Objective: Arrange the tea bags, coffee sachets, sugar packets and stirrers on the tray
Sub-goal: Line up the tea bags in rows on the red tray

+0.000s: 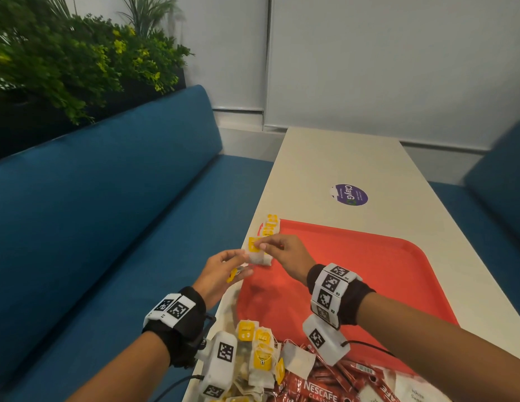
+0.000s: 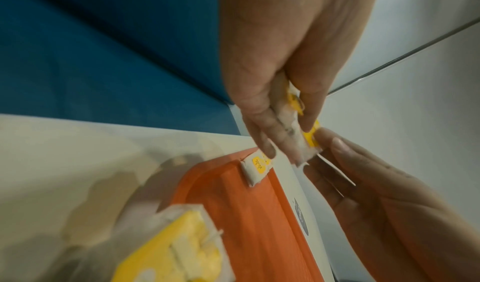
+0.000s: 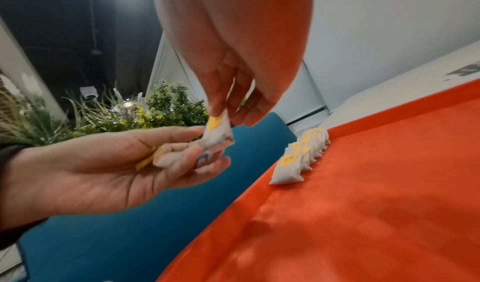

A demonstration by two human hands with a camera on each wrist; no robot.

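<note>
A red tray (image 1: 369,256) lies on the white table (image 1: 340,158). Several tea bags (image 1: 270,227) (image 3: 302,154) (image 2: 255,169) with yellow tags stand in a row along its far left rim. Just in front of that row my two hands meet above the rim. My right hand (image 1: 263,246) (image 3: 228,117) pinches the top of one tea bag (image 1: 260,256) (image 3: 217,132). My left hand (image 1: 238,262) (image 2: 288,140) (image 3: 197,142) still grips that bag's lower end. A second tea bag (image 3: 168,159) is tucked in the left hand's fingers.
At the tray's near end lies a mixed heap: loose tea bags (image 1: 258,355), red Nescafe sachets (image 1: 319,393) and white sugar packets (image 1: 412,394). A blue bench (image 1: 108,213) runs along the table's left, with plants (image 1: 64,68) behind it. A purple sticker (image 1: 349,194) is on the table.
</note>
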